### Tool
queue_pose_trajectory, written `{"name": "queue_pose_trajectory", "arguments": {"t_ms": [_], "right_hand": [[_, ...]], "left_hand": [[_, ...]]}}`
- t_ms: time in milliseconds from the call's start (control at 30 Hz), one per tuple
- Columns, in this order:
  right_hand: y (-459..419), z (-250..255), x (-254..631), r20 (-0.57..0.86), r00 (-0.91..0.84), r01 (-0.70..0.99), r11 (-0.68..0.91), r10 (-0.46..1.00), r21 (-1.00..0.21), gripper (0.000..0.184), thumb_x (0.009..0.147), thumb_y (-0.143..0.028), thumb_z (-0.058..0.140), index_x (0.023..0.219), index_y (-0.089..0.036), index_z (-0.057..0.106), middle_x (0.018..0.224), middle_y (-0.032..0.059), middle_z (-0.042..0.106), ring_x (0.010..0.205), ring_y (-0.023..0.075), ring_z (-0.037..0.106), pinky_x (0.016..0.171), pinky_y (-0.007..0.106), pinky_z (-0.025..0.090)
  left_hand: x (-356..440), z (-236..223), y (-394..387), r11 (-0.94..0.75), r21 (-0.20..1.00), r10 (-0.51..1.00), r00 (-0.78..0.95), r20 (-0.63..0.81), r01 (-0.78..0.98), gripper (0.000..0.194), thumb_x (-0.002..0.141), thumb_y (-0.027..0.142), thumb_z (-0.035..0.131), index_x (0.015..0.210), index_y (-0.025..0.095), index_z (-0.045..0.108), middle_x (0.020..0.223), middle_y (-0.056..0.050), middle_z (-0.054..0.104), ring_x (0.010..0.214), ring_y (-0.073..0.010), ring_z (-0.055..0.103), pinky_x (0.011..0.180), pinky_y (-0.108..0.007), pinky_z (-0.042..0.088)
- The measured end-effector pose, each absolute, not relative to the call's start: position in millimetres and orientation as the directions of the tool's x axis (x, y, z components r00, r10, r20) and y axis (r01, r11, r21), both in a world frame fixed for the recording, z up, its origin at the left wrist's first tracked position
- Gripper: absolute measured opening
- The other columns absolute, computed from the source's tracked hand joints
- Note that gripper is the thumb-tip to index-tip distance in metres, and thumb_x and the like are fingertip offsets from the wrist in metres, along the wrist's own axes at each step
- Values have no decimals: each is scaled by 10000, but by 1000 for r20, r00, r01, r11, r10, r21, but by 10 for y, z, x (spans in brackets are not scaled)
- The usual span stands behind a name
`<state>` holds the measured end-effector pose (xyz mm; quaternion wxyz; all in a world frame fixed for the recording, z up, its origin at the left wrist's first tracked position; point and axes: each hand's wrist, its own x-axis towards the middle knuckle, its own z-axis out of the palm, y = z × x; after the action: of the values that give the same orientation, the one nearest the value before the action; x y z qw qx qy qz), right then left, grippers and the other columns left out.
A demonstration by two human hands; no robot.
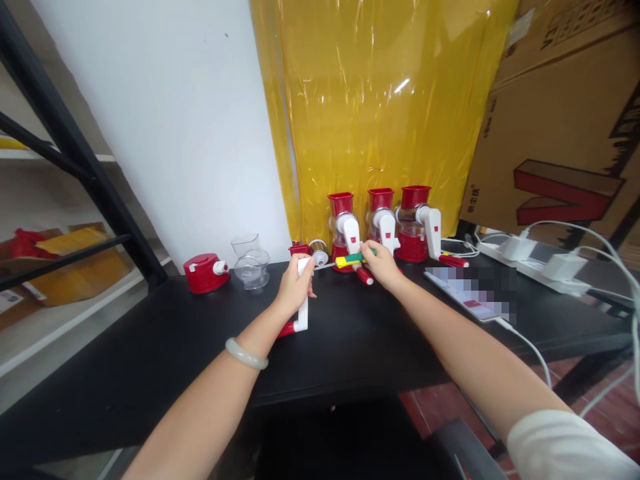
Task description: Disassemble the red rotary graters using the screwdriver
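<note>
My left hand point(294, 283) is closed around a white crank handle point(303, 313) with a red grip point(287, 329), held just above the black table. In my right hand point(383, 265) is a screwdriver point(350, 260) with a yellow and green handle. Its shaft points left and its tip meets the crank near my left fingers; the exact contact is hidden. Behind my hands lie a metal grater drum point(319, 252) and a red part point(300, 249), partly covered. Left of them stand a clear plastic housing point(251, 263) and a red round base point(205, 273).
Three red and white rotary graters point(345, 223) stand along the back of the black table point(200, 360). To the right lie a phone point(463, 293) on a cable and a white power strip point(535, 267) with chargers. A large cardboard box point(560, 120) leans behind; metal shelving rises at left.
</note>
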<state>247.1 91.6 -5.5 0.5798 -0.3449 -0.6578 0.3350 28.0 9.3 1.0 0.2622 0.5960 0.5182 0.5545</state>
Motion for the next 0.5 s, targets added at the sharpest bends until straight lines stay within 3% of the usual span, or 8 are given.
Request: {"name": "queue_pose_trajectory", "arguments": {"t_ms": [233,500], "right_hand": [[813,17,2477,599,-75,124,603,797,-788,439,830,-628,543,660,-227,484,587,-32,466,584,135,437,603,283,380],[764,57,2485,616,-57,138,617,786,-775,362,820,-554,574,680,-223,527,601,-17,511,602,150,460,610,289,385]], "left_hand": [[344,80,74,-175,976,966,-169,196,130,348,885,543,603,1019,238,501,632,76,486,421,-89,475,401,-232,502],[366,113,26,-43,999,992,-119,39,-31,332,897,529,602,1015,232,511,654,69,494,415,-66,463,428,-223,503]]}}
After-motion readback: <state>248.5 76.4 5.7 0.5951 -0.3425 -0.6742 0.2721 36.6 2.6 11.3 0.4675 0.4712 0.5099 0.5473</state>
